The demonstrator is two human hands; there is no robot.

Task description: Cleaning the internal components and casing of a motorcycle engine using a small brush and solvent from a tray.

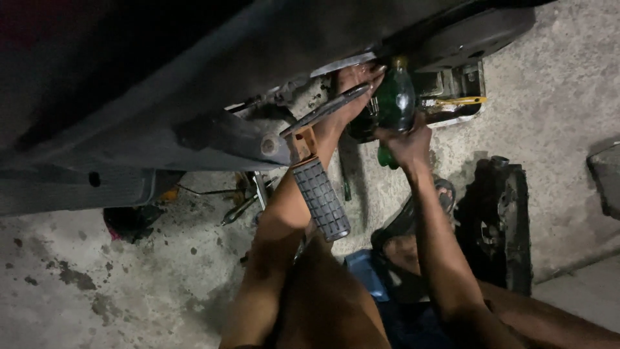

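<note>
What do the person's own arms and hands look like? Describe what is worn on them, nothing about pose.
Both arms are bare right up to where they leave the picture: no sleeves, gloves, watch or bands show. The left hand and the right hand are bare too, with no rings that can be made out in the dim light. Blue shorts show at the lap, below the arms.

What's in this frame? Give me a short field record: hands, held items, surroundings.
setting: person crouched on a stained concrete floor beside the underside of a motorcycle
left hand: reaches up against the dark underside, beside the bottle's neck; its grip cannot be made out
right hand: grips the lower part of a green glass bottle, held upright
foreground: ribbed rubber footpeg on an orange bracket, crossing the left forearm
behind bottle: metal tray with a yellow-handled tool
floor right: dark engine part
lighting: dim
</note>
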